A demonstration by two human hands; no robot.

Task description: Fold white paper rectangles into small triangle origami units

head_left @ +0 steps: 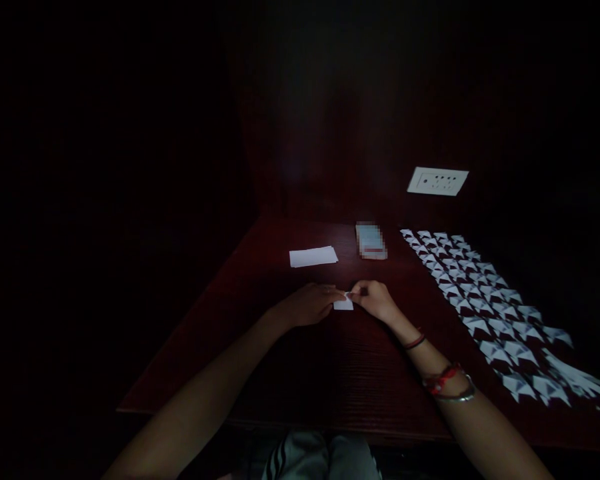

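A small folded piece of white paper point(343, 305) lies on the dark red table in front of me. My left hand point(310, 303) reaches it from the left, fingers stretched out, with the fingertips pressing on its upper edge. From the right, my right hand point(375, 299) has its thumb and index finger pinched at the paper's upper right corner. Just beyond my hands rests a stack of white paper strips point(313, 257). Rows of folded white paper pieces point(480, 300), each with pointed corners, cover the table's right side.
A blurred phone-like rectangle point(371, 241) lies at the back of the table point(220, 340). Loose narrow paper strips point(575, 373) sit at the front right by the folded rows. A white socket panel point(437, 181) is on the dark wall behind. The surroundings are very dark.
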